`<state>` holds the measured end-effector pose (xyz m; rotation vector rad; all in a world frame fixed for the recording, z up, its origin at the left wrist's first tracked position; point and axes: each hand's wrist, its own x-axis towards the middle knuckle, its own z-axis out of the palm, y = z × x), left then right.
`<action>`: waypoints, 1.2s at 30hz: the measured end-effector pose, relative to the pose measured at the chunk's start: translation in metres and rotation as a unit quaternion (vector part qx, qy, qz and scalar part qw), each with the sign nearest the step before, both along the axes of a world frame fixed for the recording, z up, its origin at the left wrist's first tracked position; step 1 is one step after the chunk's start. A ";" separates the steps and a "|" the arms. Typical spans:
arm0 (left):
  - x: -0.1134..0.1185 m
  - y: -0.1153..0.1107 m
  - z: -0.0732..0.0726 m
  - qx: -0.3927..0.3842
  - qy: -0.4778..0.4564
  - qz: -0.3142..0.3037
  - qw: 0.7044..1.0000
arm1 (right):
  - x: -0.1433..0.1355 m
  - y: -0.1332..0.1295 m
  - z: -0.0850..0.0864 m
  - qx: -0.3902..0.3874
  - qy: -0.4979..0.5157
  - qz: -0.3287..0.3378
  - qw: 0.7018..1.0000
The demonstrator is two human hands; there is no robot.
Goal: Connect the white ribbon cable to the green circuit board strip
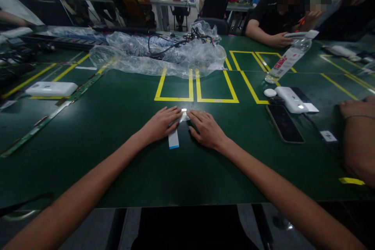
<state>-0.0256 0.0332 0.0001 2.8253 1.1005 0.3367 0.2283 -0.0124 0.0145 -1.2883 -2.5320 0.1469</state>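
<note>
My left hand (164, 123) lies low over the green tabletop with its fingers stretched out towards the right. From under it sticks a flat white ribbon cable (173, 139) with a blue end, pointing at me; the hand hides its upper part. My right hand (205, 127) rests opposite, its fingers extended to the left and thumb apart. Between the two sets of fingertips shows a shiny whitish piece (184, 115), which both hands touch or nearly touch. Whether it is part of the ribbon cable I cannot tell.
Clear plastic wrap (187, 56) with black cables lies ahead. A long green circuit strip (55, 113) and white device (52, 88) are left. To the right are a phone (284, 123), a power bank (291, 99), a tilted bottle (290, 60) and another person's arm (359, 136).
</note>
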 end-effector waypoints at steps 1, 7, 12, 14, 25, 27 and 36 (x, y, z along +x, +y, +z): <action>0.008 -0.004 0.002 -0.007 -0.011 -0.024 1.000 | -0.002 0.001 0.000 -0.001 -0.009 0.005 1.000; 0.005 0.004 0.008 -0.014 -0.034 -0.036 0.999 | -0.006 0.006 0.002 -0.014 -0.038 0.022 0.999; -0.070 0.045 0.014 0.039 -0.014 0.198 0.979 | -0.003 0.010 0.004 -0.040 -0.037 0.034 0.998; -0.113 0.059 0.018 0.026 -0.010 0.345 0.938 | -0.002 0.012 0.004 -0.046 -0.034 0.031 0.998; -0.183 0.080 0.020 -0.050 0.063 0.528 0.845 | 0.000 0.015 0.002 -0.053 -0.037 0.029 0.997; -0.191 0.077 0.022 -0.040 0.071 0.559 0.825 | 0.001 0.013 0.002 -0.055 -0.039 0.027 0.997; -0.155 0.059 0.017 -0.055 0.110 0.462 0.878 | 0.002 0.006 -0.004 -0.048 -0.033 0.029 0.998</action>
